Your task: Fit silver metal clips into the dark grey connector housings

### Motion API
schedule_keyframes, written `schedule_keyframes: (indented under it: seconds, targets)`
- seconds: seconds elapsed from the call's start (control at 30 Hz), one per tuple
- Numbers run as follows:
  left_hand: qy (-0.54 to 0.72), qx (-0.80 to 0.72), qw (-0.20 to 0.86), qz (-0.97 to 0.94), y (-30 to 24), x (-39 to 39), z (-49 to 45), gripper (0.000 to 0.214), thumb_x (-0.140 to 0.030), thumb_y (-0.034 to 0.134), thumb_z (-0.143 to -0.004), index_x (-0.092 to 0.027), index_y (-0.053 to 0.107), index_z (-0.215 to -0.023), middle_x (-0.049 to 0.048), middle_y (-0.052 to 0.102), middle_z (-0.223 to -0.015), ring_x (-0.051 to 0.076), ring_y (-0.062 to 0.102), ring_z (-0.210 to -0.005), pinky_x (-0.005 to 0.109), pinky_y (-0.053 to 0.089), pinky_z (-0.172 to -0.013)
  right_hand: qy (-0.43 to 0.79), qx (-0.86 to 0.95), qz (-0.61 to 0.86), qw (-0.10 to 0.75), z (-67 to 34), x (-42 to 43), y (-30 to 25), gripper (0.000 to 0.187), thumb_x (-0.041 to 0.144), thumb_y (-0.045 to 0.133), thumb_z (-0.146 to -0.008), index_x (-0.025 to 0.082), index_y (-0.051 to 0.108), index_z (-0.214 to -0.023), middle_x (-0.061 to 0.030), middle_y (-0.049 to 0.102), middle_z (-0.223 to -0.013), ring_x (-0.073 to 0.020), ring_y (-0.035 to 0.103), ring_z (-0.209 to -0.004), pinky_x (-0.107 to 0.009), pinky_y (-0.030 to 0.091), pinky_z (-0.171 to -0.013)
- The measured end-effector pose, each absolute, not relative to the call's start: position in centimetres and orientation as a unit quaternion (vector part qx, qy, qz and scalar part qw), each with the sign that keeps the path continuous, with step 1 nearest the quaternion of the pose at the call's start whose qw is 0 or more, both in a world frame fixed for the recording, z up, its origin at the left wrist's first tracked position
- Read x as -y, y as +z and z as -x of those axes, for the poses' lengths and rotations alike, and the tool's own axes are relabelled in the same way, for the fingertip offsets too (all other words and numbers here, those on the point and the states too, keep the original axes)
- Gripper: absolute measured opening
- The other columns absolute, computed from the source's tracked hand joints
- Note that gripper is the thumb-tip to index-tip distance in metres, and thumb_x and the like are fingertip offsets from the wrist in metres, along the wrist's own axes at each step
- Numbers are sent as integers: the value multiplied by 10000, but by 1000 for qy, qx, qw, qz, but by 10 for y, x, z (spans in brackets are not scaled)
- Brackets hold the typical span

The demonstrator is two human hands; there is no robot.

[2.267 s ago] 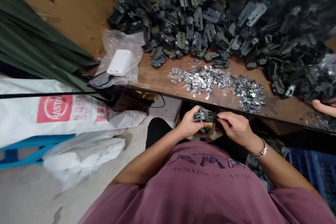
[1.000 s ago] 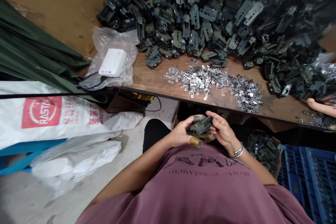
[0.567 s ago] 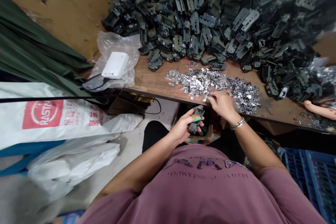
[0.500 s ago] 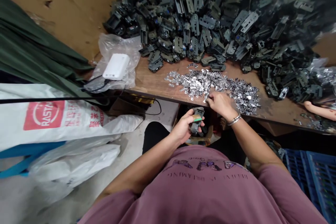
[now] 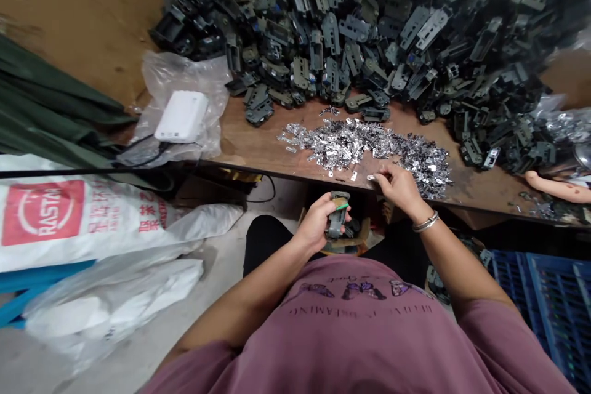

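Note:
My left hand (image 5: 318, 223) is closed around a dark plastic part (image 5: 336, 220), held below the edge of the wooden table (image 5: 263, 144). A taped thumb lies across the part. My right hand (image 5: 398, 184) rests at the table's front edge with its fingertips pinched on a small silver metal clip (image 5: 370, 177), beside the spread of small shiny metal clips (image 5: 364, 144). A silver bracelet (image 5: 425, 222) circles my right wrist. Behind the clips rises a big heap of dark plastic parts (image 5: 369, 24).
A white box on a clear plastic bag (image 5: 181, 116) lies at the table's left end. White sacks (image 5: 83, 215) and green cloth (image 5: 50, 111) fill the left floor. A blue crate (image 5: 545, 295) stands at lower right. Another person's hand (image 5: 556, 188) rests on the table's right edge.
Both hands held the dark part near my lap a second ago. My right hand has left it and reached up to the clip pile, then drawn a clip toward the table edge.

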State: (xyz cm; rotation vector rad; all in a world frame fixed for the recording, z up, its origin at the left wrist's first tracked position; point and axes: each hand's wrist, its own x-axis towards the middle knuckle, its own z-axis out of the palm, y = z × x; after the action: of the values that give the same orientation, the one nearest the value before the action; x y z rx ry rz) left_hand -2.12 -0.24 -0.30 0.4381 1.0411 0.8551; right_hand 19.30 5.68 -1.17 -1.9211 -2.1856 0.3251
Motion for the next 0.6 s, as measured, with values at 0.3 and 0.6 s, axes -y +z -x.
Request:
schedule_keyframes:
  seconds: [0.3, 0.6]
  targets:
    - [393, -498, 733, -247, 1, 2, 19, 305, -272, 708, -639, -174, 580, -898, 21, 677, -845, 121, 616, -650, 205, 461, -510, 102, 756, 614, 200, -164, -55, -13, 178, 232, 513, -898, 180, 567, -737, -83, 652, -754, -193, 595, -718, -288, 414, -667]
    - [411, -439, 713, -361, -4, 5, 20, 372, -178, 690, -624, -166, 568, -975, 16, 655, -952, 157, 592, -899, 280, 456, -819, 246, 713, 464, 465, -131, 2, -4, 62, 241, 670, -847, 221, 612, -838, -20, 674, -805, -155, 635, -709, -292, 518, -659]
